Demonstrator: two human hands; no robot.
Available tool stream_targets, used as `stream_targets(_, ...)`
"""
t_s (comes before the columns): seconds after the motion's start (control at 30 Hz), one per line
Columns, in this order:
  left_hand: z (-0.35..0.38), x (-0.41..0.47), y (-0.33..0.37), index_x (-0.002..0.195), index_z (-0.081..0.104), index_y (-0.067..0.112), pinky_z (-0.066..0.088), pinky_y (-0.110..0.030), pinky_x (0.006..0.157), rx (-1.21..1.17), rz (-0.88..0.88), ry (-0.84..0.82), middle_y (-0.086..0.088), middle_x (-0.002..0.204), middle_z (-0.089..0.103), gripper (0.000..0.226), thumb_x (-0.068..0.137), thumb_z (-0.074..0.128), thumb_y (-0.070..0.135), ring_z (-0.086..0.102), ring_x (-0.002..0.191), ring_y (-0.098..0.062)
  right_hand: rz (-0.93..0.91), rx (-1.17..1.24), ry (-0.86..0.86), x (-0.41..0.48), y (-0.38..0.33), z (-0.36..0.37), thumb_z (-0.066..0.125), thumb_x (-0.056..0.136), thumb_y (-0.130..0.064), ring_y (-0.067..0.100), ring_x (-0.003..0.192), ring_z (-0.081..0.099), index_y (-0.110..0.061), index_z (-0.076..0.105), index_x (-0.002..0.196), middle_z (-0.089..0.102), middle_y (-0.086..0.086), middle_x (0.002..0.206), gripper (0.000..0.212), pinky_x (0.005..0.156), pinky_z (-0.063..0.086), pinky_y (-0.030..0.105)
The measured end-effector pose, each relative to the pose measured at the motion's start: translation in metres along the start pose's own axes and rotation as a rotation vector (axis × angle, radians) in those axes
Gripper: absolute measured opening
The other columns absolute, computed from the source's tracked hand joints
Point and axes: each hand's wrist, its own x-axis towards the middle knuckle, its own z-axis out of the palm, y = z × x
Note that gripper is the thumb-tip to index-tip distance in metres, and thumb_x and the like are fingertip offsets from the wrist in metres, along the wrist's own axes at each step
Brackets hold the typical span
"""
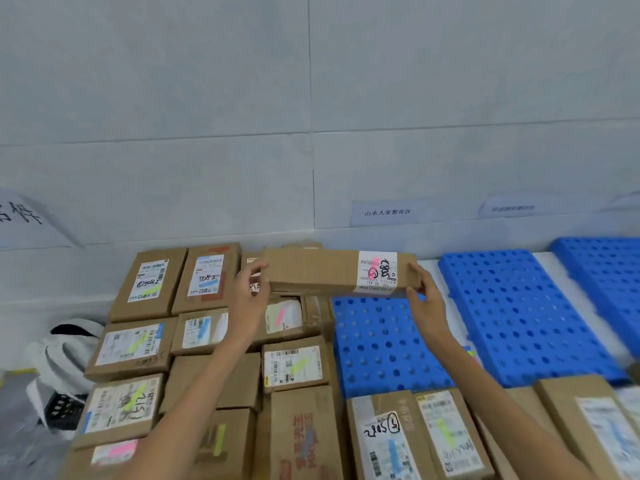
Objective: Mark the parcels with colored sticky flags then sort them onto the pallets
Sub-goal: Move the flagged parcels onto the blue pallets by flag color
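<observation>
Grey wall (311,98) behind; left hand (249,296) and right hand (424,299), grip clamped on ends of long box (322,271), axis sideways, above blue pallet (381,341) far-left corner, right hand nearer.

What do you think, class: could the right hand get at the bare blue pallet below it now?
Likely yes: the blue pallet lies bare beneath the right hand, nothing between. But that hand grips one end of the long parcel, the left hand the other.

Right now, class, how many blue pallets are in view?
3: the near pallet below the held parcel, the middle pallet right of it, the far pallet at the right edge. Others may hide under stacked parcels.
</observation>
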Motion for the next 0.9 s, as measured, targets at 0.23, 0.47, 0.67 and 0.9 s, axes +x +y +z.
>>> stream_targets(0.23, 0.127, 0.005, 0.030, 0.111, 0.058, 0.021, 0.048, -0.022, 0.085, 0.006, -0.152, -0.137, 0.012, 0.117, 0.050, 0.026, 0.094, 0.048, 0.003, 0.052, 0.105, -0.008, 0.058, -0.145, 0.025, 0.084, 0.055, -0.084, 0.040, 0.096, -0.003, 0.020, 0.106, 0.044, -0.013, 0.041, 0.137, 0.038, 0.013, 0.133, 0.042, 0.086, 0.041, 0.028)
stream_targets(0.47, 0.224, 0.034, 0.007, 0.123, 0.051, 0.015, 0.043, -0.012, 0.072, 0.161, -0.242, -0.182, 0.006, 0.113, 0.052, 0.029, 0.096, 0.044, 0.006, 0.050, 0.084, 0.003, 0.118, -0.236, -0.053, 0.175, 0.121, -0.099, 0.042, 0.092, 0.003, 0.030, 0.115, 0.045, -0.007, 0.048, 0.131, 0.040, 0.018, 0.125, 0.041, 0.090, 0.032, 0.022)
stream_targets(0.67, 0.268, 0.056, -0.025, 0.126, 0.046, 0.017, 0.042, -0.016, 0.050, 0.276, -0.369, -0.251, 0.006, 0.095, 0.054, 0.036, 0.094, 0.043, 0.002, 0.050, 0.065, -0.012, 0.123, -0.221, -0.139, 0.205, 0.160, -0.085, 0.042, 0.090, 0.009, 0.032, 0.107, 0.047, -0.010, 0.039, 0.139, 0.036, 0.013, 0.130, 0.052, 0.078, 0.042, 0.024)
stream_targets(0.9, 0.292, 0.088, -0.044, 0.137, 0.044, 0.010, 0.047, -0.019, 0.083, 0.502, -0.334, -0.364, -0.009, 0.155, 0.019, 0.047, 0.092, 0.042, -0.002, 0.042, 0.128, -0.026, 0.050, -0.313, -0.262, 0.228, 0.191, -0.067, 0.040, 0.090, 0.007, 0.013, 0.086, 0.048, -0.024, 0.008, 0.149, 0.010, 0.002, 0.155, 0.074, 0.062, 0.047, 0.019)
